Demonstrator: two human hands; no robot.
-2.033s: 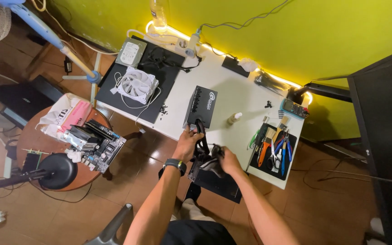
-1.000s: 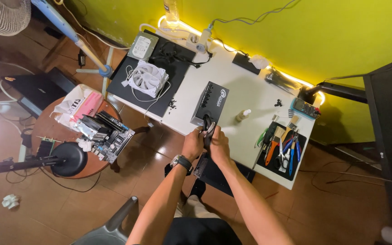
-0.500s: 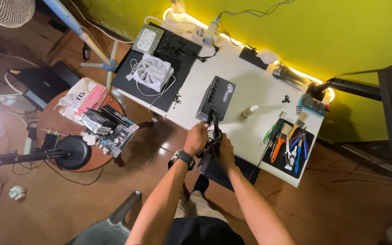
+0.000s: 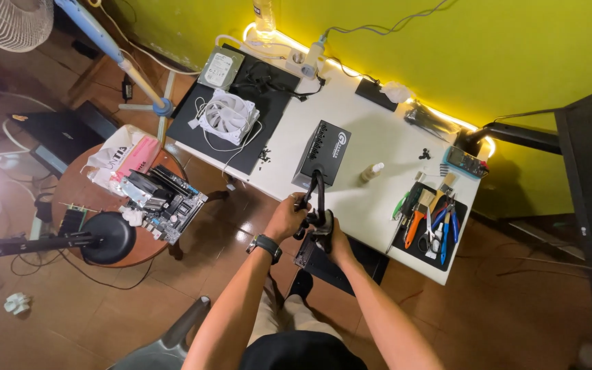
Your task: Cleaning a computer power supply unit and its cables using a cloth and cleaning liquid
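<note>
— What are the hands doing?

— Both meet just off the near edge of the white bench [image 4: 378, 137]. The left hand [image 4: 286, 218], a watch on its wrist, is closed around a bundle of black cables [image 4: 318, 195]. The right hand [image 4: 336, 236] grips the same bundle lower down.

— Where do the cables lead?

— Up to the black power supply [image 4: 322, 152], which sits on the bench near its near edge, about mid-length.

— What's around it?

— A white fan [image 4: 227, 116] on a black mat [image 4: 231, 154] at the left end, and a tray of hand tools [image 4: 429, 219] at the near right corner.
</note>
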